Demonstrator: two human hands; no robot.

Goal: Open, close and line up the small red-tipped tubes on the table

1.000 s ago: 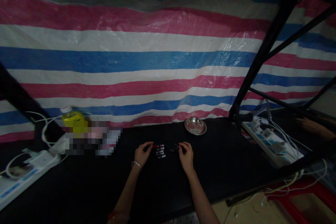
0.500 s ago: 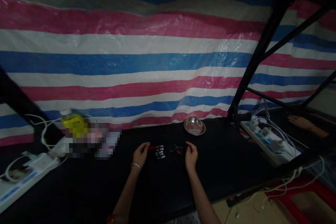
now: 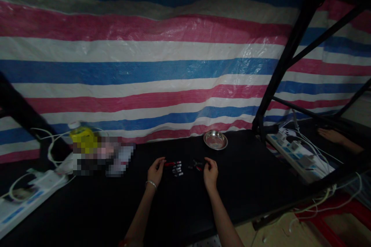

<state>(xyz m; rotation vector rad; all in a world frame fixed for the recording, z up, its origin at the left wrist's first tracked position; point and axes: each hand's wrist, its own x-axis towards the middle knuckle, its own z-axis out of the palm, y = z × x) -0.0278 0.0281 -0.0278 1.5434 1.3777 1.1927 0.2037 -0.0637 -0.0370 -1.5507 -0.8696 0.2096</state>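
Note:
My left hand (image 3: 155, 170), with a bracelet at the wrist, is over the black tabletop, thumb and fingers drawn together. Its fingertips are beside the end of a small red piece (image 3: 170, 164) in a group of several dark pieces with shiny metal ends (image 3: 179, 169). Whatever the fingers hold is too small to make out. Across from it, my right hand (image 3: 211, 171) has curled, closed fingers at the right edge of a small dark and red cluster (image 3: 198, 165). What lies between those fingertips is hidden. Behind my right hand sits a round metal dish (image 3: 215, 140).
A yellow bottle (image 3: 82, 135) and blurred items stand at the left, near a white power strip (image 3: 26, 204) with cables. Another power strip (image 3: 301, 158) lies right of the dark frame post (image 3: 278, 73). Farther right rests another person's hand (image 3: 330, 135).
My right hand has come slightly left and down, closer to the dark and red cluster. My left hand has barely moved. The view has shifted slightly.

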